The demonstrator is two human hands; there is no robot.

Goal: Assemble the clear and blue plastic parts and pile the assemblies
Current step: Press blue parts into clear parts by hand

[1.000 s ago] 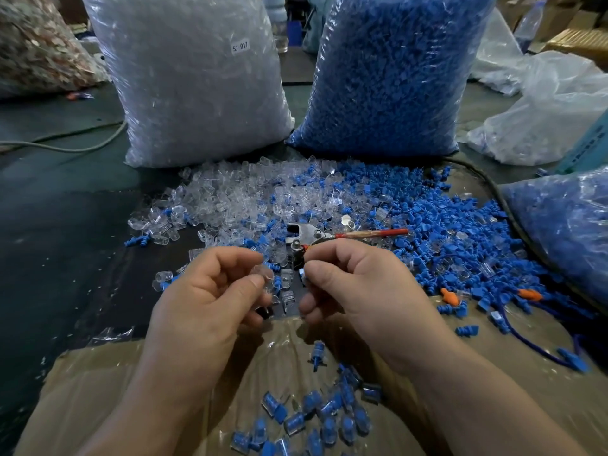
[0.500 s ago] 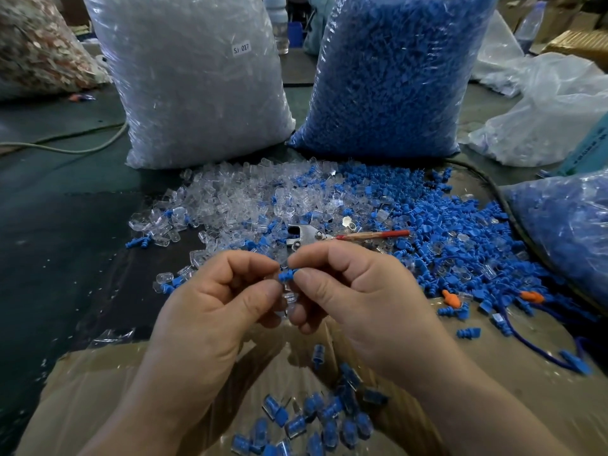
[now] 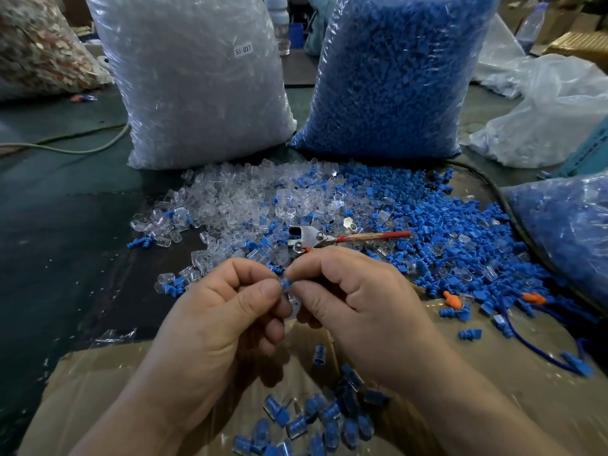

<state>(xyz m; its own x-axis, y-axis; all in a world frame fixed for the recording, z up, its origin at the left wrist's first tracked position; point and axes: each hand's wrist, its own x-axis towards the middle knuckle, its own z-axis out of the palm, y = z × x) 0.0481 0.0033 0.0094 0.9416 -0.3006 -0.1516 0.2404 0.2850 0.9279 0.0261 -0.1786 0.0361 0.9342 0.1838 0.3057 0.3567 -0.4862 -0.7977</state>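
Note:
My left hand [image 3: 223, 324] and my right hand [image 3: 358, 307] meet fingertip to fingertip over the near edge of the loose parts. Between them they pinch one small part [image 3: 285, 284], blue inside a clear shell; most of it is hidden by the fingers. Loose clear parts [image 3: 237, 205] lie spread beyond my hands on the left, loose blue parts [image 3: 437, 225] on the right. A pile of finished blue-and-clear assemblies [image 3: 316, 419] lies on the cardboard [image 3: 98, 390] below my hands.
A bag of clear parts [image 3: 197, 77] and a bag of blue parts [image 3: 394, 77] stand at the back; another blue bag [image 3: 566, 232] lies at the right. Red-handled pliers [image 3: 332, 240] rest on the parts just beyond my fingers. Two orange pieces [image 3: 452, 299] lie to the right.
My hands came together: one second ago each held its own piece slightly apart, now the fingertips touch and the blue piece sits in the clear one. They also rose a little.

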